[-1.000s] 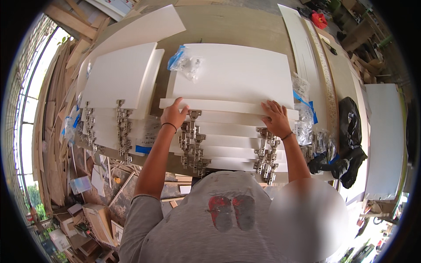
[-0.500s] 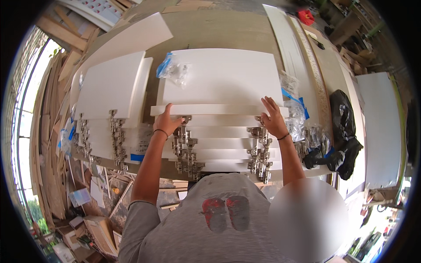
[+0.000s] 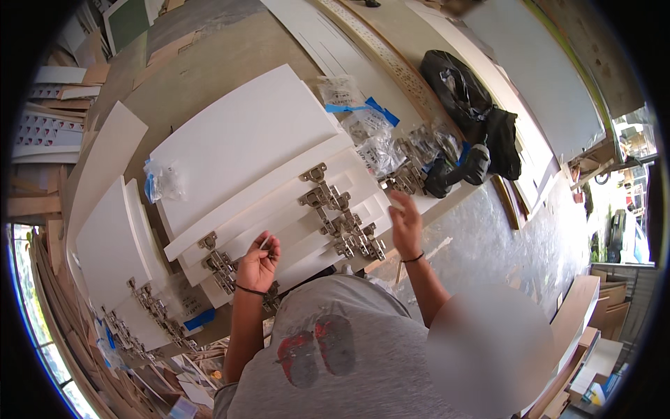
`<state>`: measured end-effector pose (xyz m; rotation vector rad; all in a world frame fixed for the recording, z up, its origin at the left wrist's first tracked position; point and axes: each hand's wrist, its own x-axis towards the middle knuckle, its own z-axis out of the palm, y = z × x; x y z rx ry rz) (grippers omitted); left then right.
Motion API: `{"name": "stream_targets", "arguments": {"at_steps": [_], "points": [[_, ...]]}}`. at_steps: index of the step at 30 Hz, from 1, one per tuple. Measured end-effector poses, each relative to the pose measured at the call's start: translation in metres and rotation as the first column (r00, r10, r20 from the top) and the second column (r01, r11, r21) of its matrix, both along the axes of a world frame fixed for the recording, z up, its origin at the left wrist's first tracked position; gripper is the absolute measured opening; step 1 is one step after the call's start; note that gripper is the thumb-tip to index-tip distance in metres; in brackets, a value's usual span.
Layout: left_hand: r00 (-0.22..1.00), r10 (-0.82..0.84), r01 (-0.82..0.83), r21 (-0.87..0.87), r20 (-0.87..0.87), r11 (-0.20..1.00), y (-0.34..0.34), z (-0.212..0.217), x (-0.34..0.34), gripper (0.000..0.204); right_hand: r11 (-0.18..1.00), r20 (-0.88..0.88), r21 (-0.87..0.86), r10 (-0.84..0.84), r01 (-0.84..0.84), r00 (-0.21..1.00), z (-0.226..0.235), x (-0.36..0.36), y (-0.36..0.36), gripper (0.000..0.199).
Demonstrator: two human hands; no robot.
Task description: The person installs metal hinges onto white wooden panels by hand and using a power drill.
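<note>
In front of me lies a stepped stack of white panels, with metal cabinet hinges in two rows along its near edges. Above the left row is my left hand, palm up and fingers curled together; what sits in them is too small to name. My right hand is off the stack's right side, fingers extended and holding nothing. Beyond it a black cordless drill rests at the table edge, close to more loose hinges.
Clear plastic bags with blue strips lie right of the stack, and another bag sits on its top panel. A black plastic bag is behind the drill. At left stands a second panel stack with hinges.
My view has turned to the right. Both hands have come off the top panel's near edge: the left has curled its fingers, and the right has moved out toward the drill.
</note>
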<state>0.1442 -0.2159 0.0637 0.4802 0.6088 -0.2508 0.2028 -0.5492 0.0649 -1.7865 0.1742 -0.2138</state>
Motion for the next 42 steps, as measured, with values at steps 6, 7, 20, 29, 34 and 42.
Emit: {"name": "stream_targets", "arguments": {"at_steps": [6,7,20,29,34,42], "points": [[0.999,0.032,-0.028,-0.147,0.026,0.989,0.003,-0.015,-0.009,0.028,0.828,0.127,0.16,-0.558,0.538,0.82,-0.042,0.053,-0.103,0.047],[0.999,0.011,-0.005,-0.16,0.04,0.987,0.004,-0.014,-0.008,0.028,0.833,0.175,0.165,-0.552,0.528,0.815,-0.039,0.064,-0.119,0.047],[0.945,0.321,-0.31,-0.147,0.059,0.939,0.016,0.018,-0.083,0.035,0.868,0.111,-0.119,-0.471,0.482,0.875,-0.081,0.131,-0.219,0.042],[0.9,0.433,-0.413,-0.205,0.057,0.887,0.027,-0.004,-0.121,0.041,0.681,0.386,-0.547,-0.311,0.487,0.869,0.027,0.06,-0.149,0.04],[0.905,0.424,-0.402,-0.248,0.042,0.882,0.03,0.008,-0.108,0.029,0.893,0.312,-0.39,-0.104,0.227,0.944,0.079,0.008,-0.062,0.041],[0.984,0.178,-0.18,0.107,0.023,0.978,0.029,0.04,-0.092,0.018,0.786,0.202,-0.433,0.562,-0.442,0.802,0.031,-0.067,0.018,0.028]]}}
